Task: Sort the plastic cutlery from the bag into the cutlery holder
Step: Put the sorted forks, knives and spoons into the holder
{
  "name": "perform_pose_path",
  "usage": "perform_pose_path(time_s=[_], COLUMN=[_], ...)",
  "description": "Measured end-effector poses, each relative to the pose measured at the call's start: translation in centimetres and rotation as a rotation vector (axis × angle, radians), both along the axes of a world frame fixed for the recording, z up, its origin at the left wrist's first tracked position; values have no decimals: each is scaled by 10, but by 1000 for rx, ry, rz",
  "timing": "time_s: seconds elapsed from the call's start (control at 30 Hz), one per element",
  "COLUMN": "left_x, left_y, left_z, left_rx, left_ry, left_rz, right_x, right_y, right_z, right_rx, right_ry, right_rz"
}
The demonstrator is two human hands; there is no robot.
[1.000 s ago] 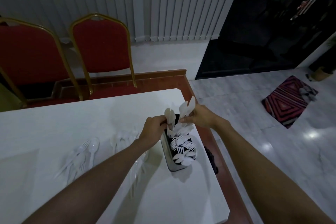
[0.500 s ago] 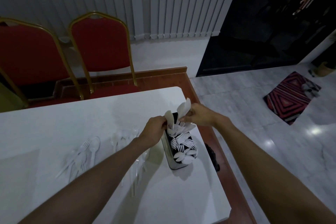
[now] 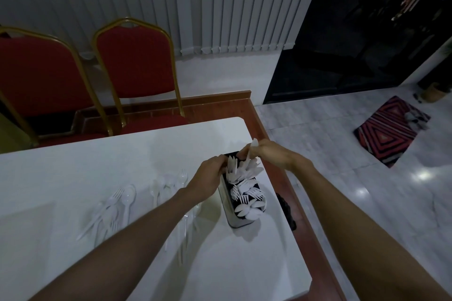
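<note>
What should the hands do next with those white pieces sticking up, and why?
Probably push them down. The right hand pinches white cutlery above the far end of the cutlery holder, with the left hand at the holder's side. The pieces stand higher than the rest, so easing them in and letting go seems next.

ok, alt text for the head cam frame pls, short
Seen from above, a person's two hands meet over the far end of a cutlery holder packed with white plastic cutlery: the left hand rests against its side while the right hand pinches white pieces above it. More loose cutlery lies on the white table, with two red chairs behind.
</note>
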State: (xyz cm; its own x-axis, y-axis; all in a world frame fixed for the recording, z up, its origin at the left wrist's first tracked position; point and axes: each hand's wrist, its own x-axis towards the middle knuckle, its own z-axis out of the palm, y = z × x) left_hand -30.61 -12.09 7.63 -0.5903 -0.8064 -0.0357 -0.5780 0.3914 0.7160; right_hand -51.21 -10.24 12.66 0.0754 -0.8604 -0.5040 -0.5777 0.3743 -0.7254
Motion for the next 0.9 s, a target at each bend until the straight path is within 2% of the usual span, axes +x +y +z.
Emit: perform_pose_path(time_s=[0.2, 0.33, 0.4, 0.5, 0.67, 0.77, 0.9], left_x=[3, 5, 7, 13, 20, 25, 43], left_y=[5, 8, 8, 12, 9, 8, 4], left_z=[-1, 0, -1, -4, -3, -6, -13], left_rx=[15, -6, 23, 63, 45, 55, 76], left_ry=[22, 74, 95, 100, 84, 110, 180], left_rz=[-1, 11, 4, -18, -49, 34, 267], right_x=[9, 16, 21, 30, 41, 47, 61], right_y=[20, 33, 35, 41, 44, 44, 38], right_z=[-17, -10, -11, -26, -20, -13, -15], right_rx=[-69, -303, -403, -396, -480, -602, -841], right_ry=[-5, -37, 65, 167, 108, 185, 339], right_rz=[-51, -161, -116, -66, -176, -220, -308])
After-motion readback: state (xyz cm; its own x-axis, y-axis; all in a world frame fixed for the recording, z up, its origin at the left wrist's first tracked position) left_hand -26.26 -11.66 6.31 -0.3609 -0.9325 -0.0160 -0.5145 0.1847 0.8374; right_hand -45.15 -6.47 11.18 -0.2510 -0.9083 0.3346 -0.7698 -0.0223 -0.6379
